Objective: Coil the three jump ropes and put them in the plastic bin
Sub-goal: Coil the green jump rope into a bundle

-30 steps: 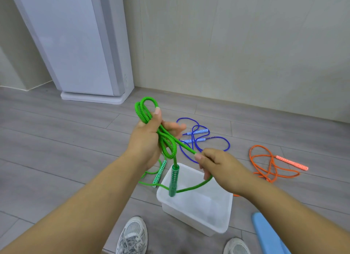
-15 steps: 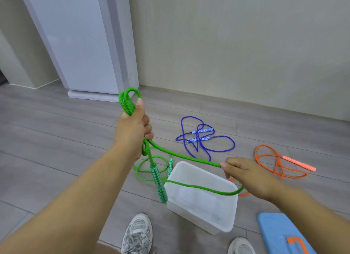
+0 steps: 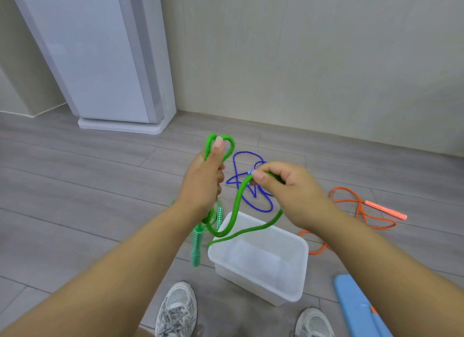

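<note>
Head view: left hand (image 3: 203, 181) clenched round the green jump rope (image 3: 236, 206) loops, over the near plastic bin (image 3: 251, 284); right hand (image 3: 288, 188) pinches its slack; judged first rope's coiling; next, lay slack onto loops; blue rope (image 3: 261, 206) and orange rope (image 3: 361, 211) lie farther, uncoiled.

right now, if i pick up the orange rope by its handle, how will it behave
Probably floppy: the orange rope lies in loose loops. Likely light, since the cord is thin. Its handle looks straight and stiff, so it should give a firm grip.
</note>
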Demonstrator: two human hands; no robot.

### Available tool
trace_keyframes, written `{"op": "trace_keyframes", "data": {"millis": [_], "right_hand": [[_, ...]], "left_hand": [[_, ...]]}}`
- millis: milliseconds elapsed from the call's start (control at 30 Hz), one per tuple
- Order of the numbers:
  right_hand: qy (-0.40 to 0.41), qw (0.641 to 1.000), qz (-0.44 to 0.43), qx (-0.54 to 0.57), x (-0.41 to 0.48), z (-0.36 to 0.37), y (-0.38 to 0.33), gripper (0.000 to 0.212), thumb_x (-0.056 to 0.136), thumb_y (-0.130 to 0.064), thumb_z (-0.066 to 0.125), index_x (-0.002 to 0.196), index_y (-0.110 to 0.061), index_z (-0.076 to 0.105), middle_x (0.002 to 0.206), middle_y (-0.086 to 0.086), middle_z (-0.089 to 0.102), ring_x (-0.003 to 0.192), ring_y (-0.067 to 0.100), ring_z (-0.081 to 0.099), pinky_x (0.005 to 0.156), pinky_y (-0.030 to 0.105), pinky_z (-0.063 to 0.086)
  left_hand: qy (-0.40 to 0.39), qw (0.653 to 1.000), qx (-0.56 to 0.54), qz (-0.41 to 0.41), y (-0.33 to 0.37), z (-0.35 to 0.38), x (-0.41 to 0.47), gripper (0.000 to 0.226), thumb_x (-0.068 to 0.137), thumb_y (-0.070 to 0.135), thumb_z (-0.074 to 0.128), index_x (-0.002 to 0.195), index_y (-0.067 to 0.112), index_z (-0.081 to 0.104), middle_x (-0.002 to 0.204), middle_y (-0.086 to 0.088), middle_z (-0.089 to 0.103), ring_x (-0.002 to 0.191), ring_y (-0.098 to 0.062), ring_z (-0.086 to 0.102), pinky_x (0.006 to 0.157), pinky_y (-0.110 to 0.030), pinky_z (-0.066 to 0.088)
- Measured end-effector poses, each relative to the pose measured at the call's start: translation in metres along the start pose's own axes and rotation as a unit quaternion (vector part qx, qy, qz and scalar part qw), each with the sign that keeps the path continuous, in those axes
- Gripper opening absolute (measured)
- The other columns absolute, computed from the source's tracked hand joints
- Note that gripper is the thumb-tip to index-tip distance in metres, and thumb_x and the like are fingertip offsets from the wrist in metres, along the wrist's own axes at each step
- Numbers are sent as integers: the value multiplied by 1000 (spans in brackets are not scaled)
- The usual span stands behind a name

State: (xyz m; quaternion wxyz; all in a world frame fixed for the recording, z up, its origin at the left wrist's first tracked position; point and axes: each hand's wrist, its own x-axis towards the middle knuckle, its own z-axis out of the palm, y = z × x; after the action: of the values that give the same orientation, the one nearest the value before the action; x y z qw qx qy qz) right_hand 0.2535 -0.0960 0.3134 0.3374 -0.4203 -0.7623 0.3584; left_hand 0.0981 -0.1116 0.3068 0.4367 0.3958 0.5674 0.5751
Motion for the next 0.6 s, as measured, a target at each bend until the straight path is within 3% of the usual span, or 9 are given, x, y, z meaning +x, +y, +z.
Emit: {"op": "trace_keyframes", "data": {"millis": [133,233,333,400,500,600], "right_hand": [[32,999,9,15,7,1,-8,25,90,-33,54,69,-27,64,57,-3,50,52,6,41,60,27,37],[54,998,20,16,13,4,-14,27,89,-35,54,65,-26,62,53,-5,48,49,4,42,58,29,37],[71,997,30,23,19,2,-15,29,89,-34,55,68,-16,63,60,4,58,59,17,50,66,40,47],[77,996,37,36,20,-1,-14,28,88,-34,57,66,-18,64,63,5,64,61,21,54,70,40,49],[58,997,43,39,20,-7,-10,25,86,-34,60,64,-22,64,45,-10,53,47,4,46,58,26,41],[42,997,49,33,19,-14,-7,23,79,-35,69,66,-16,65,43,-10,52,43,3,42,53,23,37]], "left_hand": [[-62,998,-14,-17,2,9,-15,59,65,78,28,60,22,47,50,6,30,40,-9,20,44,-24,18],[-123,992,-6,8,4,15,-23,56,76,66,29,55,25,60,44,11,40,34,-2,31,44,-22,25],[-155,986,61,31,-1,15,-21,36,72,66,51,53,37,58,49,12,35,39,-7,29,43,-22,24],[-181,981,70,29,-4,12,-17,22,77,53,64,61,38,60,50,10,34,41,-9,29,41,-20,26],[-249,967,47,4,-5,9,-16,2,91,21,57,89,22,58,49,12,34,39,-4,32,39,-16,30],[-271,961,56,-24,-9,2,-14,17,93,8,52,81,12,41,52,7,34,39,-7,33,40,-17,30]]}}
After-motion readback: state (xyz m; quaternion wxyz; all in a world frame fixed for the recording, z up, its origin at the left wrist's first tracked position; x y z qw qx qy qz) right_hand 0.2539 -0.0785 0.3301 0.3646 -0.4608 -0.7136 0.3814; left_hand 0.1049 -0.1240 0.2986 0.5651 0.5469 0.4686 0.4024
